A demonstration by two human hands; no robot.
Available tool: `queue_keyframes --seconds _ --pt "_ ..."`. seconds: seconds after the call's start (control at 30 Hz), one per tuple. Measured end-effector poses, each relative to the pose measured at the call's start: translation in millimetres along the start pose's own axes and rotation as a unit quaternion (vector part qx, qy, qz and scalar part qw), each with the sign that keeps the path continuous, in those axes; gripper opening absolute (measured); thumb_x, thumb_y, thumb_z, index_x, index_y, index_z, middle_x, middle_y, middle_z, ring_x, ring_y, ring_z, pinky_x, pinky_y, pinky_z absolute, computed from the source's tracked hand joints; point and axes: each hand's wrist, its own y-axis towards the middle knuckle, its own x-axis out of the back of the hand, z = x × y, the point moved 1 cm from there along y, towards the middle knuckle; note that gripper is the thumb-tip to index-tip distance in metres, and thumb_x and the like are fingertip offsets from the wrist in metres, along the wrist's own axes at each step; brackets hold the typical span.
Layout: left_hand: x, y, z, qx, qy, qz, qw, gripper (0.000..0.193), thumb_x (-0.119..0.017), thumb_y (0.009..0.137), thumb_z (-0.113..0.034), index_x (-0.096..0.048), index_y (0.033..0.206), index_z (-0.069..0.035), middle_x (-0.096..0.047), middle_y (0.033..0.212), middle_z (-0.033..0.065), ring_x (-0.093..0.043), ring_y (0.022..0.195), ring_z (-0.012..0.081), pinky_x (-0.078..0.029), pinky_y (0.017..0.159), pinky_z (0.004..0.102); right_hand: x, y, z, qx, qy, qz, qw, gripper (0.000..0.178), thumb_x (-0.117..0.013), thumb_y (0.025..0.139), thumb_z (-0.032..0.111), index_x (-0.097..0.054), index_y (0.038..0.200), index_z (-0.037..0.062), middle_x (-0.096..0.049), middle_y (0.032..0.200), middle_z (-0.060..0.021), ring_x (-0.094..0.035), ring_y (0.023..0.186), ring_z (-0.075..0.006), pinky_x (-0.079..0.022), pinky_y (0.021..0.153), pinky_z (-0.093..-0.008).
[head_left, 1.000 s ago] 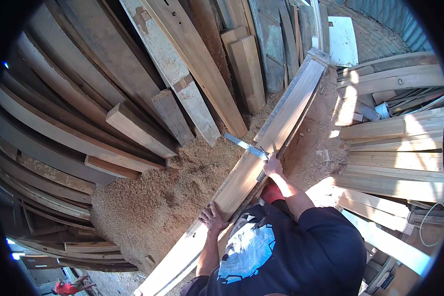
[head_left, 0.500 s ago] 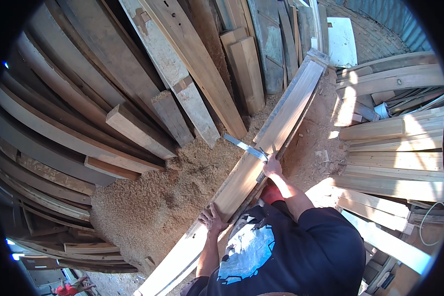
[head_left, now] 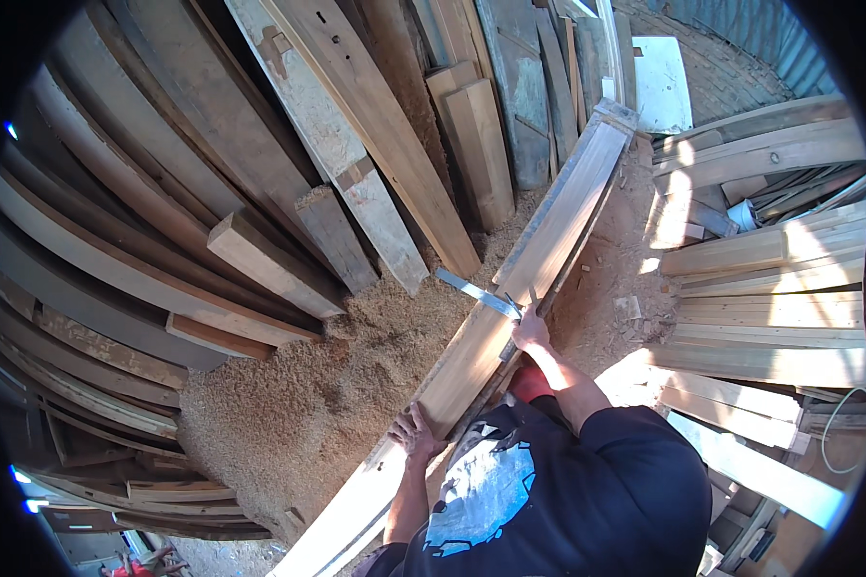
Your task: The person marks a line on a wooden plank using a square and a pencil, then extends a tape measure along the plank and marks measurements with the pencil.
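A long pale wooden board (head_left: 560, 248) runs diagonally from the upper right to the lower left on a narrow bench. My left hand (head_left: 416, 433) grips the board lower down, with its fingers over the far edge and the thumb toward the near side. My right hand (head_left: 529, 332) is closed at the board's near edge, on the end of a metal square (head_left: 478, 291). The square's blade lies across the board and sticks out past its far edge. A thin pointed thing by my right fingers is too small to name.
Sawdust (head_left: 279, 423) is heaped beyond the bench. Planks (head_left: 385, 125) lean in a dense row on the left and far side. Stacked boards (head_left: 770, 327) lie on the right. A person in red (head_left: 135, 567) shows partly at the lower left edge.
Both hands and the square keep nearly the same place on the board. The whole view has shifted slightly. The person in red has moved lower, partly out of the picture.
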Motion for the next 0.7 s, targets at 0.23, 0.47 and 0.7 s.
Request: queue_keyframes --seconds 0.23,0.47,0.7 --pt "13 -2 -6 0.010 0.002 0.053 0.999 0.146 -0.091 0.051 -0.045 0.006 0.157 -0.018 -0.009 0.155 0.0303 -0.009 0.143 0.0523 -0.003 0.112 0.0696 2 0 1 -0.007 -0.006 0.008 1.000 0.053 -0.060 0.091 0.032 -0.038 0.128 0.0012 -0.062 0.113 -0.0327 -0.062 0.108 -0.0472 -0.050 0.093 -0.0535" --pt "17 -4 -9 0.006 -0.004 0.036 0.999 0.141 -0.091 0.051 -0.041 -0.001 0.157 -0.017 -0.007 0.155 0.0305 -0.007 0.142 0.0545 -0.004 0.111 0.0726 2 4 -2 0.014 -0.013 0.005 1.000 0.054 -0.059 0.092 0.033 -0.037 0.129 0.0011 -0.063 0.112 -0.0328 -0.062 0.107 -0.0466 -0.050 0.093 -0.0528" --pt "-13 -7 -36 0.036 -0.008 -0.060 0.998 0.134 -0.084 0.059 -0.041 0.002 0.156 -0.007 0.009 0.154 0.0391 0.007 0.140 0.0634 -0.003 0.106 0.0783 15 7 -8 0.012 0.017 0.065 0.998 0.047 -0.059 0.090 0.031 -0.044 0.125 0.0038 -0.064 0.112 -0.0310 -0.062 0.106 -0.0468 -0.050 0.093 -0.0519"
